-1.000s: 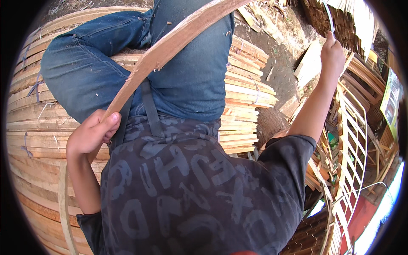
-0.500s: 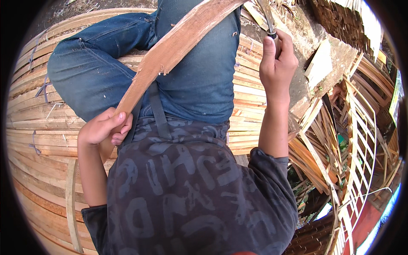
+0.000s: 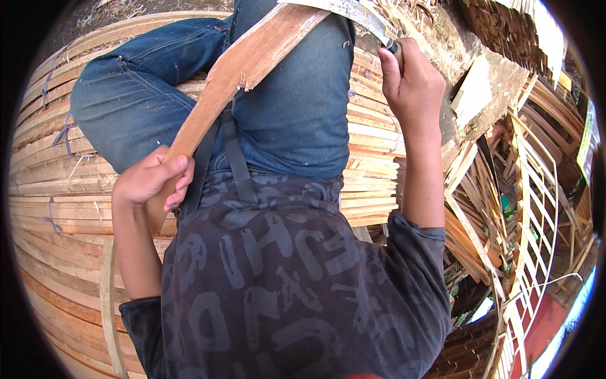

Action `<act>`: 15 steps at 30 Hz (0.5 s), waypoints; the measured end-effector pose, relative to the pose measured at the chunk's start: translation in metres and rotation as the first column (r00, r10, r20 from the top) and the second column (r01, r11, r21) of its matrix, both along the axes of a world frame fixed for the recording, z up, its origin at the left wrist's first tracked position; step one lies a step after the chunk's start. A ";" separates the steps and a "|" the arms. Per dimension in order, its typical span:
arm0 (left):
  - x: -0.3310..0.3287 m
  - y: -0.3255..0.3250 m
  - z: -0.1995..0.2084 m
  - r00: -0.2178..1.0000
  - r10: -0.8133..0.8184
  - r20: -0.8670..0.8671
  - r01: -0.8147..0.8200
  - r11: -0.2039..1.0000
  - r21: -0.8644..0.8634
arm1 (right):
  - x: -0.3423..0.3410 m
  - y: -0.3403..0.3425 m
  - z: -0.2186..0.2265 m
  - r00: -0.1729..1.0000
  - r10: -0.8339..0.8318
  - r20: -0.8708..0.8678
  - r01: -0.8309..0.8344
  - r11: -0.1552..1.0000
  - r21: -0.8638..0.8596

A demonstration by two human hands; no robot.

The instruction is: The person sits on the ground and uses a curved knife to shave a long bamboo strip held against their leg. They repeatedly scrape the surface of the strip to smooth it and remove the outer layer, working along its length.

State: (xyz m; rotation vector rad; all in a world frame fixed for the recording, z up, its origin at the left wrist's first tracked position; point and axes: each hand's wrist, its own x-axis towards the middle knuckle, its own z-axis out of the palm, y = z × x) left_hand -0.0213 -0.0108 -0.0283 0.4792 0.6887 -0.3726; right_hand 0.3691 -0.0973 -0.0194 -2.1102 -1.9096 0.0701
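Note:
My left hand point(image 3: 155, 181) is closed round the narrow end of a reddish-brown piece of wood point(image 3: 235, 69). The wood slants up and away across my thigh. It is wider toward the far end, with a splintered notch on its right edge. My right hand point(image 3: 413, 85) grips the handle of a machete point(image 3: 360, 14), whose long, slightly curved metal blade lies across the wood's far end. Part of that far end is hidden by the blade or out of the picture. A dark collar shows where the blade meets the handle.
I sit on stacked, tied wooden slats point(image 3: 57, 189). My jeans-clad legs point(image 3: 284, 120) lie under the wood. At right are a stone-like block point(image 3: 499, 82) with a pale wood chip point(image 3: 473, 91) on it, piled offcuts point(image 3: 476, 196) and a lattice frame point(image 3: 536, 208).
The machete blade has swung left across the far end of the wood, and my right wrist has turned with it. The wood has shifted slightly up and left.

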 end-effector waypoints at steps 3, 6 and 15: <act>0.000 0.003 0.002 1.000 -0.005 0.011 0.005 1.000 -0.022 | 0.001 0.005 0.004 0.996 0.011 0.093 -0.011 1.000 -0.008; 0.000 0.002 0.002 0.999 -0.007 0.044 0.010 0.997 -0.072 | 0.013 0.007 -0.002 0.990 -0.006 0.142 0.005 1.000 0.002; 0.000 -0.003 0.001 0.996 0.036 0.076 -0.025 0.989 -0.144 | 0.043 0.027 -0.008 0.968 -0.135 0.211 0.118 0.989 0.090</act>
